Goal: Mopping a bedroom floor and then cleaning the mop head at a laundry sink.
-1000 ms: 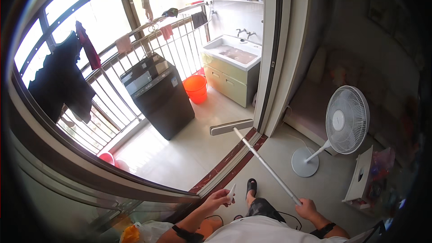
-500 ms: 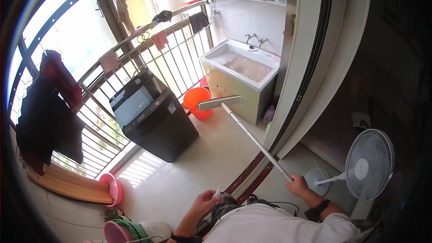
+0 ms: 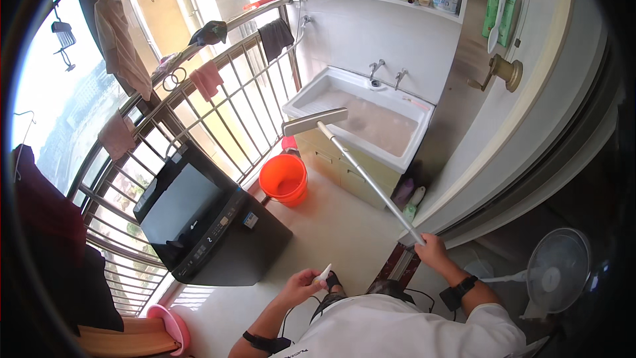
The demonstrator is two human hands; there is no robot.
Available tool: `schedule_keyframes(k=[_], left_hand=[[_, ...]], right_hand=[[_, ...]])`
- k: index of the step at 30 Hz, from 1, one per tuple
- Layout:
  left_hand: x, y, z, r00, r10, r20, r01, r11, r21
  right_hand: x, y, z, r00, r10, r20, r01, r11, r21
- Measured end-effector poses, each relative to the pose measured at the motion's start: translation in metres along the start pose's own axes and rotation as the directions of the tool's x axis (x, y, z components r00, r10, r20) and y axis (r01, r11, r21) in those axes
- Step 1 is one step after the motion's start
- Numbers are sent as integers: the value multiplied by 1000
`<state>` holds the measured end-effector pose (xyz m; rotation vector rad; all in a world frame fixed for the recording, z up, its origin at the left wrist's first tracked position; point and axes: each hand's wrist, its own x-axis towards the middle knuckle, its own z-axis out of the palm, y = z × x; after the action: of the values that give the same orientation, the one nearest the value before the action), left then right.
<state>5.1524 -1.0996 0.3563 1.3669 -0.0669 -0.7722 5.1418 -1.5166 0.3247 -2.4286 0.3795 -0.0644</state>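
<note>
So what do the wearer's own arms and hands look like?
Left hand and right hand: no gloves. White short sleeve at the right. Black left wrist strap; black right wrist strap with a boxy piece. Thin dark cable near the right forearm.

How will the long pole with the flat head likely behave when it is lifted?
The pole looks straight and metallic, so probably stiff. It may feel front-heavy, because the right hand holds it far from the wide flat head.
</note>
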Motion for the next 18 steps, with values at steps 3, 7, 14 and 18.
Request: schedule_keyframes(k=[3, 7, 14, 18], left_hand=[[46, 42, -37, 991, -23, 135, 11, 996, 90], [110, 77, -70, 990, -83, 118, 58, 977, 203], [217, 125, -103, 979, -81, 188, 49, 984, 172], [262, 162, -119, 989, -106, 102, 86, 978, 188]], right_hand=[[66, -20, 24, 997, -44, -70, 42, 999, -29], [155, -59, 44, 996, 24, -86, -28, 998, -50], [320, -82, 92, 989, 104, -102, -106, 994, -12], [400, -78, 121, 991, 24, -132, -29, 999, -36]])
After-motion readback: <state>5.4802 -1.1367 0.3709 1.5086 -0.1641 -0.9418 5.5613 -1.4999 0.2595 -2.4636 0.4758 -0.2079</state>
